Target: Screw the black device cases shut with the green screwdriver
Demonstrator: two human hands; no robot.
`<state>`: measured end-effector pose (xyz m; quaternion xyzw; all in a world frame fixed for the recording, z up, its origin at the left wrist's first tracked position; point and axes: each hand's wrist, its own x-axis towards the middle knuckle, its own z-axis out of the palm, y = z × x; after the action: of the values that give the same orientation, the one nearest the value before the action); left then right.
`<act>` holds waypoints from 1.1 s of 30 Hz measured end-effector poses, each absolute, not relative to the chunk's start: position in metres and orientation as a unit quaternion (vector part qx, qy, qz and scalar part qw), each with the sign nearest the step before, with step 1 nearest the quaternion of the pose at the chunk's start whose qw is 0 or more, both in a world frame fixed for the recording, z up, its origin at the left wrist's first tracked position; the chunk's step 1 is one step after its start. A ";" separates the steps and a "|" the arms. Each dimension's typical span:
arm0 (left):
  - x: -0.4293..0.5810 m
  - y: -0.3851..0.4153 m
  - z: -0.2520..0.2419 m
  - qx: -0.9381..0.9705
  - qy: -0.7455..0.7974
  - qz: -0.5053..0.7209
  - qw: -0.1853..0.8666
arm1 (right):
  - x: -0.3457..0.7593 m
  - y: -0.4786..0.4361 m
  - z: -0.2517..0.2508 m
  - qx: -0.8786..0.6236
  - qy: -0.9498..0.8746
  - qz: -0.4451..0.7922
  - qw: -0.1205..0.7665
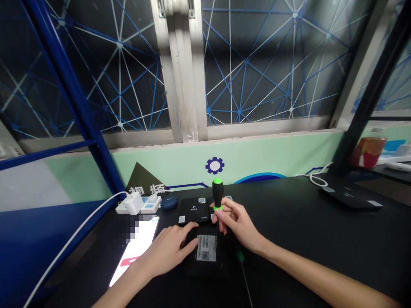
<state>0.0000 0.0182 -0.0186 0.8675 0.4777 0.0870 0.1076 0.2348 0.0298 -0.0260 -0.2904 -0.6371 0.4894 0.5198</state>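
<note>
Black plastic with a bright green collar marks the screwdriver handle, which stands upright in the right hand. The thumb and fingers close firmly around the lower handle, and the shaft drops straight toward the far end of a flat black electronics case. The fingers hide the tip, so whether it sits in a screw cannot be told. The left hand is open and grasps nothing, its fingertips pressing on the case just left of a white barcode label. The case lies label up, back from the near edge of the black tabletop, and appears closed: no lifted cover or loose screws can be made out around it. A thin green-handled screwdriver lies just to its right, its shaft running toward the near edge. Just beyond the case sits a smaller black box with small labels. Along the far edge are a white power strip and a blue earbud case. A lit smartphone, partly pixelated, lies toward the left edge, and a flat black unit sits near the right corner.
</note>
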 end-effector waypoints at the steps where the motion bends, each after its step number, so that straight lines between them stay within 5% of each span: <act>1: 0.000 0.018 -0.019 0.867 0.478 0.088 0.107 | 0.235 0.030 -0.026 -0.290 -0.638 0.489 0.519; 33: 0.001 0.018 -0.015 0.866 0.481 0.085 0.111 | 0.234 0.032 -0.030 -0.305 -0.616 0.492 0.533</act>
<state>0.0010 0.0180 -0.0146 0.8657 0.4806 0.0852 0.1110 0.2338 0.0316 -0.0296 -0.3050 -0.6165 0.4925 0.5333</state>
